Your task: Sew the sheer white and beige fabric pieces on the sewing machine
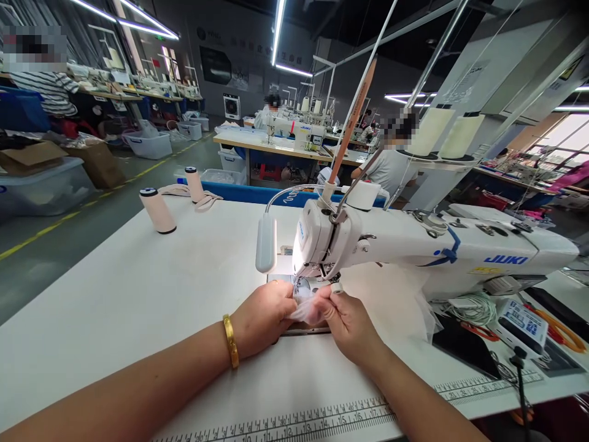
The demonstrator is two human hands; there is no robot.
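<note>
Head view: your left hand (264,316) and right hand (347,322) meet on the white counter (138,288), fingers pinched together on a small translucent fabric piece (304,307). You hold it just before the presser foot of the sewing machine (414,252), where the lamp (265,242) lights it.

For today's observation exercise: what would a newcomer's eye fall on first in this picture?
First, the white sewing machine at centre right of the table. Right under its needle, the left hand and right hand pinch a small piece of sheer fabric. Two thread spools stand at the table's far left.
</note>
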